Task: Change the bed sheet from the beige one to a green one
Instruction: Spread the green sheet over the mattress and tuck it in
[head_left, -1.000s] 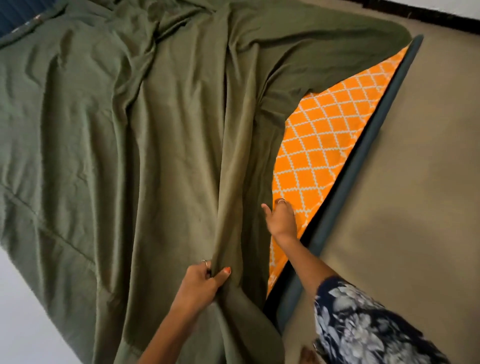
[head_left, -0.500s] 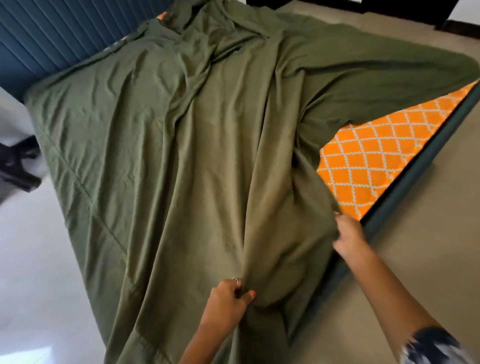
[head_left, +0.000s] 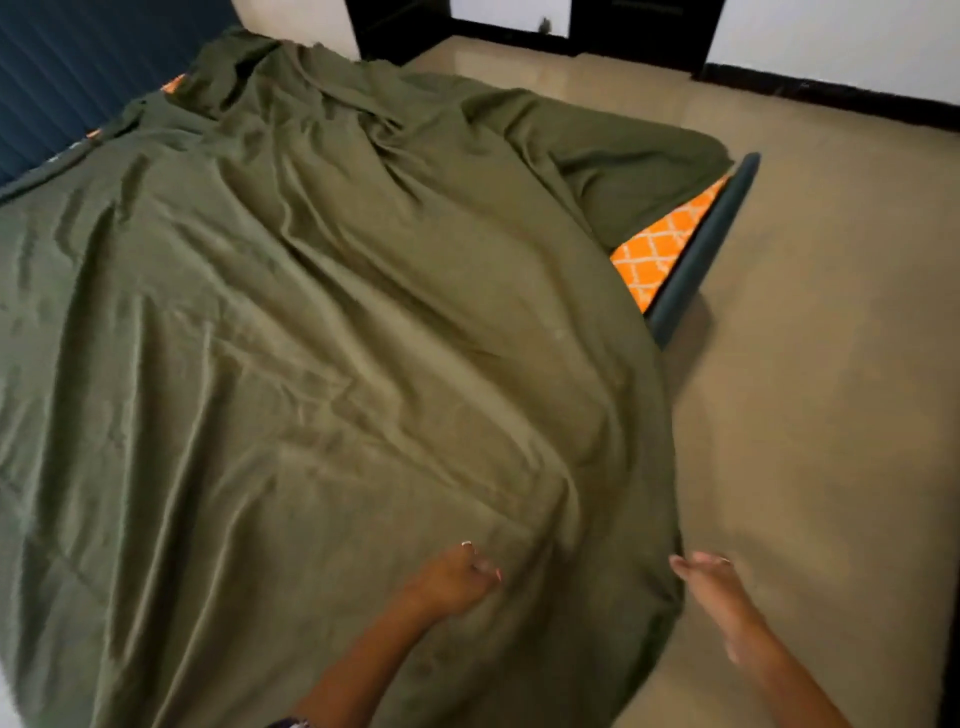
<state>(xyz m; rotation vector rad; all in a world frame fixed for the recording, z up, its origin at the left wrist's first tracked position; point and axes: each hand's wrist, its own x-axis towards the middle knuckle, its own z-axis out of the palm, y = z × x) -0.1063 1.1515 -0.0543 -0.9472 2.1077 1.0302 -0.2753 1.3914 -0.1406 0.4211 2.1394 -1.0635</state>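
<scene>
Nearest the camera, the left hand (head_left: 457, 579) rests on the wrinkled olive-green cotton bed sheet (head_left: 311, 364), its fingers curled into a fold of the cloth. The right hand (head_left: 704, 574) is blurred at the sheet's right edge, fingers extended; whether it holds the fabric cannot be told. Farther off, the sheet covers most of the orange lattice-patterned mattress (head_left: 657, 254), which lies within a dark teal bed frame (head_left: 701, 249) before a blue ribbed headboard (head_left: 78, 78).
</scene>
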